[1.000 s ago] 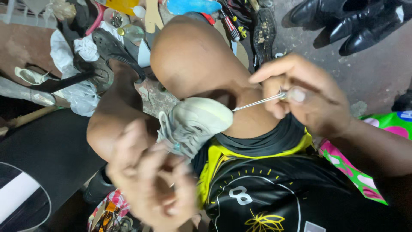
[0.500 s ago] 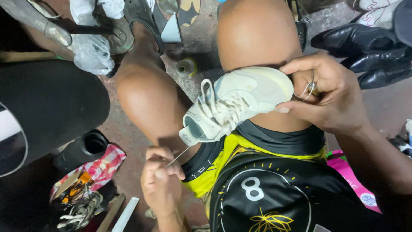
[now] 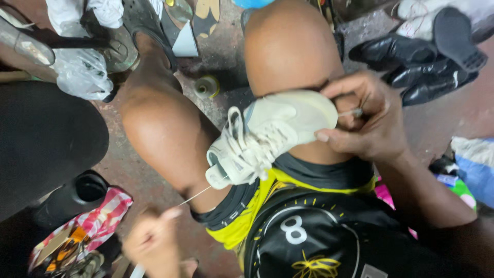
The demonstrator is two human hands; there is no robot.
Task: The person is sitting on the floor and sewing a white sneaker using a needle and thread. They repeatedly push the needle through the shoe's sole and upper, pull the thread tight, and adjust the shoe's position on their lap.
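A white laced sneaker [image 3: 267,136] lies wedged between my bare knees, toe toward the right. My right hand [image 3: 368,123] grips the shoe's toe end and pinches a thin metal needle or awl [image 3: 352,112] at its sole edge. A pale thread [image 3: 198,194] runs taut from the shoe's heel down to my left hand [image 3: 154,242], which is closed on the thread low in the view and looks blurred. My black and yellow shorts fill the bottom middle.
Black leather shoes [image 3: 411,62] lie at the upper right on the stained concrete floor. A small yellow-green spool or cap [image 3: 207,86] sits between my legs. A clear plastic bag [image 3: 80,72] is upper left, a black container [image 3: 85,190] and red checked cloth [image 3: 98,221] lower left.
My left hand has pulled the thread farther down and left, drawing it taut. My right hand stays on the shoe's toe end. The view has shifted slightly.
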